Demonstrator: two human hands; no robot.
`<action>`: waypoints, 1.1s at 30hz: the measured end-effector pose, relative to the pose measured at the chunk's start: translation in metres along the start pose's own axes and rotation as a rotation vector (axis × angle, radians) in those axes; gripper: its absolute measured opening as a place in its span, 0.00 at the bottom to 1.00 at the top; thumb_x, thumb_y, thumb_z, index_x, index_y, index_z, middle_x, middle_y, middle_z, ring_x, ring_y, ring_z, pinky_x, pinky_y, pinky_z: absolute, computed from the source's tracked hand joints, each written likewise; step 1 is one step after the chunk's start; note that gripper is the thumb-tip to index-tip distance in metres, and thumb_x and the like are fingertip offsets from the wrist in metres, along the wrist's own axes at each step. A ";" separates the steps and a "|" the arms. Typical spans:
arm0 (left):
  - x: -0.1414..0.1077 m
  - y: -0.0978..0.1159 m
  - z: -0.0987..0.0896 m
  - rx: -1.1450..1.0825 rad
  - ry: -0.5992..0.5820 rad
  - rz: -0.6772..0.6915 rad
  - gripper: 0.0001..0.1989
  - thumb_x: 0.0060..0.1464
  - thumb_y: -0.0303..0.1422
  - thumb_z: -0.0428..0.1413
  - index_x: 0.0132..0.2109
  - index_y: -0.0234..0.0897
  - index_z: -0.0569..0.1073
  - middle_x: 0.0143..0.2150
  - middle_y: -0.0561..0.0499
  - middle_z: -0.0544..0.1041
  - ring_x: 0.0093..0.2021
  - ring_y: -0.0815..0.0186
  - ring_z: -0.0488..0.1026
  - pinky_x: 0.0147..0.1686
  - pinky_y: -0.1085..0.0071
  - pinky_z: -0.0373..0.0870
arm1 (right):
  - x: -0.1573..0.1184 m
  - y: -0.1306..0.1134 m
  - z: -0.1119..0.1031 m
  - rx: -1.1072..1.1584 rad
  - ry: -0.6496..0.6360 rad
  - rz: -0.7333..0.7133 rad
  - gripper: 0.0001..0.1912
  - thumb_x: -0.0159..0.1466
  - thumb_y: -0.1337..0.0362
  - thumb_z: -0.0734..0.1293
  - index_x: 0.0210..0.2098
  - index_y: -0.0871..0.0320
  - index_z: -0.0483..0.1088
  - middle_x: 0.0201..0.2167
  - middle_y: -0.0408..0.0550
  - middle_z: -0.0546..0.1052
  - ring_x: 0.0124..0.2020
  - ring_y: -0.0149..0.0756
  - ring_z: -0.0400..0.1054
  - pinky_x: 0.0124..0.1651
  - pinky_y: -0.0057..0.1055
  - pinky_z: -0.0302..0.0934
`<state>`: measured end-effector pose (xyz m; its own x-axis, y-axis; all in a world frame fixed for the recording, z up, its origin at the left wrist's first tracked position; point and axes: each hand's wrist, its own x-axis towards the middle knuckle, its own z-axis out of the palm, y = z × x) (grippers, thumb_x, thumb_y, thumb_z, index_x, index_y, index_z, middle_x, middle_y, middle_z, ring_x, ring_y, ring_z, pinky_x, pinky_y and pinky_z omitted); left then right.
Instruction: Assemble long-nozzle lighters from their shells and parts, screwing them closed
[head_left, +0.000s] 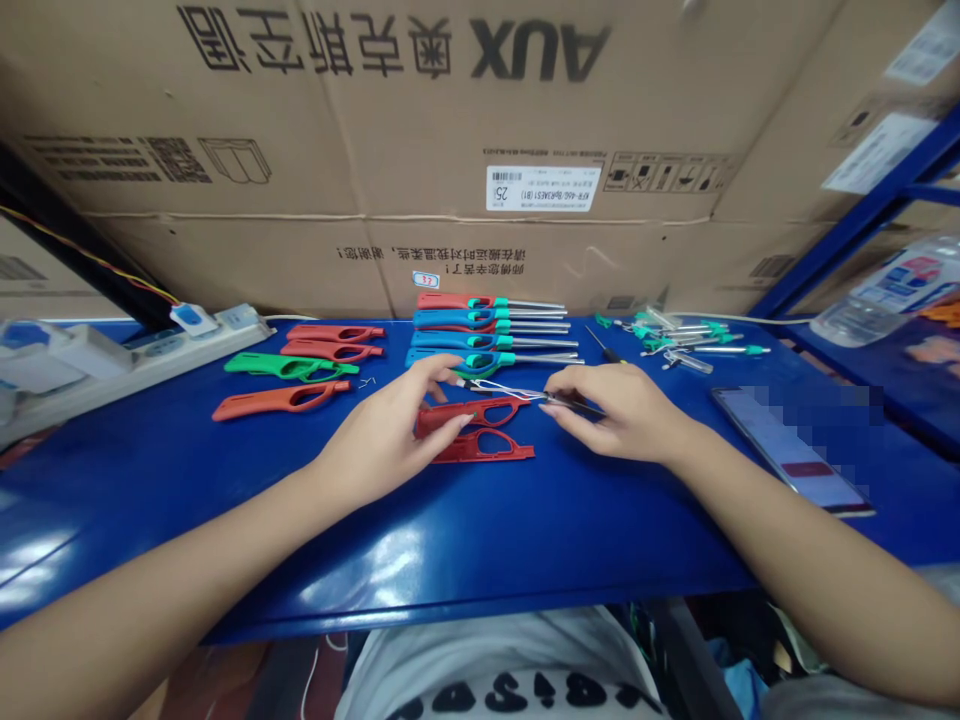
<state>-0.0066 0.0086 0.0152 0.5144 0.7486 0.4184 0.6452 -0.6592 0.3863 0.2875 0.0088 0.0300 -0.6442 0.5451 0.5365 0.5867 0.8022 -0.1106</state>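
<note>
My left hand (397, 415) has thumb and fingers curled round the upper red lighter handle half (491, 410) on the blue table. Its index fingertip is at a small black end piece (469, 385) with thin pale wires (506, 387) that run right. My right hand (619, 412) is closed, pinching a slim dark rod-like piece (581, 407) where the wires meet; its exact kind I cannot make out. A second red handle half (491, 446), hollow side up, lies just nearer me. A screwdriver (606, 345) lies behind my right hand, its handle partly hidden.
Behind my hands lie several lighters with metal tubes (495, 335). Handle shells in red, green and orange (281, 400) are at left, beside a power strip (142, 365). Green-ended lighter inner parts (682, 335), a phone (787, 450) and a bottle (885, 295) are right. A cardboard box (390, 130) stands behind.
</note>
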 end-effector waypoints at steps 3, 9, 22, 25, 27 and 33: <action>0.001 0.000 0.000 0.048 -0.034 0.041 0.26 0.66 0.38 0.55 0.67 0.42 0.58 0.59 0.44 0.74 0.55 0.57 0.75 0.52 0.60 0.76 | -0.001 0.000 0.001 0.017 -0.030 0.005 0.08 0.71 0.60 0.62 0.42 0.57 0.70 0.29 0.45 0.79 0.26 0.33 0.71 0.31 0.29 0.59; 0.004 -0.002 -0.001 0.055 -0.038 0.199 0.09 0.68 0.34 0.52 0.52 0.39 0.73 0.53 0.45 0.77 0.52 0.59 0.76 0.50 0.63 0.75 | -0.001 -0.001 0.003 0.023 -0.056 0.025 0.10 0.72 0.59 0.61 0.45 0.57 0.71 0.32 0.48 0.81 0.28 0.35 0.73 0.31 0.30 0.61; 0.000 0.001 -0.004 0.071 0.037 0.318 0.11 0.67 0.40 0.55 0.40 0.38 0.75 0.34 0.51 0.79 0.34 0.67 0.76 0.35 0.72 0.70 | -0.001 -0.004 0.008 0.359 -0.406 0.092 0.12 0.72 0.61 0.62 0.49 0.55 0.74 0.45 0.48 0.81 0.44 0.37 0.76 0.46 0.34 0.67; 0.001 0.002 -0.005 0.057 0.043 0.256 0.11 0.67 0.40 0.55 0.41 0.38 0.74 0.34 0.51 0.79 0.34 0.67 0.76 0.34 0.73 0.69 | 0.000 -0.008 0.007 0.447 -0.455 0.104 0.12 0.73 0.61 0.61 0.50 0.55 0.75 0.44 0.47 0.82 0.43 0.36 0.76 0.46 0.32 0.67; 0.001 0.002 -0.005 0.046 0.033 0.217 0.11 0.67 0.40 0.55 0.42 0.37 0.74 0.35 0.51 0.79 0.34 0.67 0.76 0.35 0.73 0.69 | 0.001 -0.010 0.006 0.491 -0.470 0.112 0.13 0.73 0.61 0.61 0.50 0.55 0.75 0.45 0.47 0.82 0.43 0.35 0.76 0.47 0.32 0.67; 0.001 0.000 -0.003 0.014 -0.031 0.194 0.11 0.68 0.39 0.53 0.43 0.38 0.75 0.35 0.53 0.78 0.33 0.69 0.75 0.34 0.73 0.67 | 0.002 -0.011 0.003 0.569 -0.480 0.152 0.14 0.73 0.61 0.60 0.50 0.57 0.76 0.46 0.48 0.82 0.44 0.35 0.76 0.48 0.31 0.66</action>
<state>-0.0077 0.0094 0.0178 0.6469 0.6093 0.4585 0.5397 -0.7906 0.2892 0.2783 0.0022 0.0297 -0.7955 0.6016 0.0726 0.4264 0.6408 -0.6384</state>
